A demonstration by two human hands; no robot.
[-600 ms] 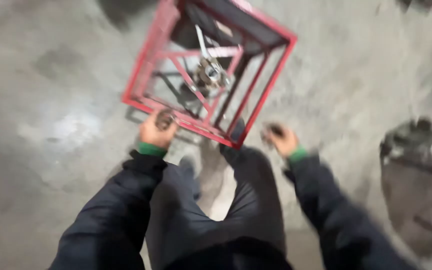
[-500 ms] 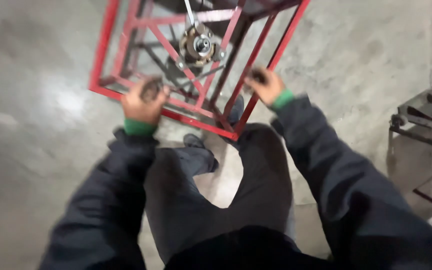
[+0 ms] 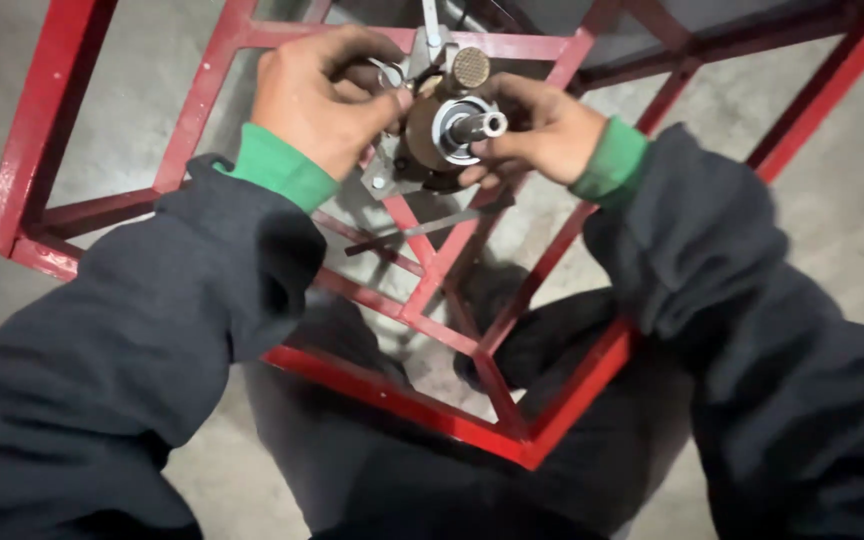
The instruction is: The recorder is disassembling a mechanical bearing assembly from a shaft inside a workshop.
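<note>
Both hands met at the top centre of the frame, closed around a small metal assembly mounted inside a red frame. The left hand (image 3: 317, 100), coming in from the upper left with a green cuff showing below a dark sleeve, had its fingers curled and pinched on the left side of the assembly (image 3: 432, 125), thumb and fingertips pressed near a small wire ring (image 3: 389, 73) at its top. The right hand (image 3: 537, 130), entering from the upper right with the same green cuff, gripped the right side of the assembly, its fingers wrapped just behind a round silver hub with a short shaft (image 3: 477, 125) sticking out toward the camera. Just above the hub sat a small round knurled cap (image 3: 470, 67), brassy in colour, and a flat grey plate (image 3: 392, 175) with a bolt hole hung just below the left hand's fingers. The assembly sat where the red frame's (image 3: 422, 300) inner diagonal bars crossed, touching them. A thin dark bar (image 3: 422, 228) lay slanted just beneath the plate. The frame's outer tubes ran across the lower middle of the picture, over the person's dark trousers (image 3: 372, 460). Grey concrete floor (image 3: 852, 230) showed through the frame's openings and at the right edge.
</note>
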